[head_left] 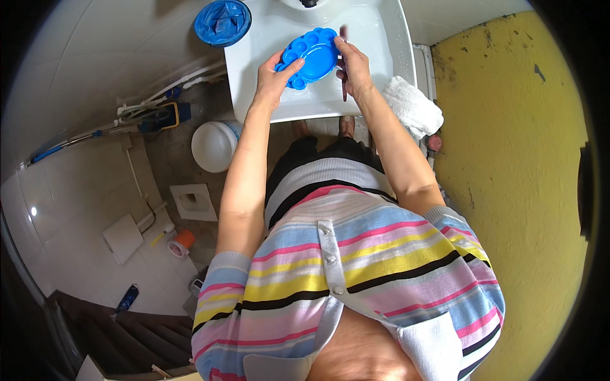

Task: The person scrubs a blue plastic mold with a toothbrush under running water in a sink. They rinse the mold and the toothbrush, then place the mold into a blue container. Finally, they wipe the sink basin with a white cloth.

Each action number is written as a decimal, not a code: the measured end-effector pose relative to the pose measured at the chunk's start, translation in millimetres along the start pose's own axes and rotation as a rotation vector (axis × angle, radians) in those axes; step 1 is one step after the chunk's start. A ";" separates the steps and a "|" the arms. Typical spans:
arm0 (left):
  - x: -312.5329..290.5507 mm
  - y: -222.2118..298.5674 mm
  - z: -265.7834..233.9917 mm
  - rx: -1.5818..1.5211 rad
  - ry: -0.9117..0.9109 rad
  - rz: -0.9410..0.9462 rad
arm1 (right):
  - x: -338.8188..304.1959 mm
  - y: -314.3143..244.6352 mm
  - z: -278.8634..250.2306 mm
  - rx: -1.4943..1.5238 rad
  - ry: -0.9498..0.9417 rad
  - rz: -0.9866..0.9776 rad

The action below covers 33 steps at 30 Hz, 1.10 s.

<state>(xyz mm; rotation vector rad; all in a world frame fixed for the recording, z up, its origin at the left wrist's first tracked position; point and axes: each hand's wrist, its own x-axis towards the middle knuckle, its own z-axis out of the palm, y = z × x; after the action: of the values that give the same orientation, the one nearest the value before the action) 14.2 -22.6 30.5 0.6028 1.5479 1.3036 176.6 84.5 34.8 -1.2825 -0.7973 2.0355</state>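
Observation:
A blue plastic paint palette (319, 61) is held tilted over the white sink (318, 109). It has a large oval hollow and several small round wells along its rim. My left hand (273, 81) grips its left end, thumb on top and fingers underneath. At the right end, the thumb of my right hand (356, 68) presses on the palette's edge. That hand also has a slim dark stick (344, 89), perhaps a brush, upright in its fingers; its top end is blurred. A little water seems to lie in the basin.
A bin with a blue liner (222, 23) stands at the sink's left corner. A white towel (413, 106) hangs at its right. Below left are a white bucket (213, 147) and a squat toilet (193, 202). A yellow wall (508, 159) closes off the right.

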 end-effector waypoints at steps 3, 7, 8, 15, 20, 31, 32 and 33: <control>-4.0 13.2 2.8 0.041 0.092 0.055 | 7.3 7.9 -5.9 0.018 -0.054 -0.018; -19.6 29.2 14.2 0.063 0.048 0.236 | 9.7 14.0 -4.5 0.138 0.051 0.050; -23.9 31.7 17.2 0.074 0.014 0.300 | 11.5 15.6 -6.8 0.176 0.041 0.088; -20.2 32.0 15.8 0.097 -0.012 0.331 | 12.7 19.2 -10.6 0.140 0.002 0.147; -24.2 38.0 17.4 0.000 -0.009 0.331 | 15.2 18.8 -13.1 0.058 -0.014 0.074; -20.0 31.7 -5.9 0.062 0.095 0.233 | 4.4 -2.4 -3.1 -0.230 -0.082 -0.155; -20.7 31.8 -5.8 0.086 0.106 0.245 | 8.5 -0.9 -5.0 -0.241 -0.073 -0.145; -21.0 32.2 -5.7 0.110 0.118 0.257 | 14.1 2.4 -7.9 -0.252 -0.064 -0.135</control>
<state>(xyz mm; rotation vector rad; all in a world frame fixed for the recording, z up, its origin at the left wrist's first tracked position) 10.5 -33.3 67.6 0.8288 1.6881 1.4741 178.4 94.9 22.2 -1.2641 -1.1677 1.9224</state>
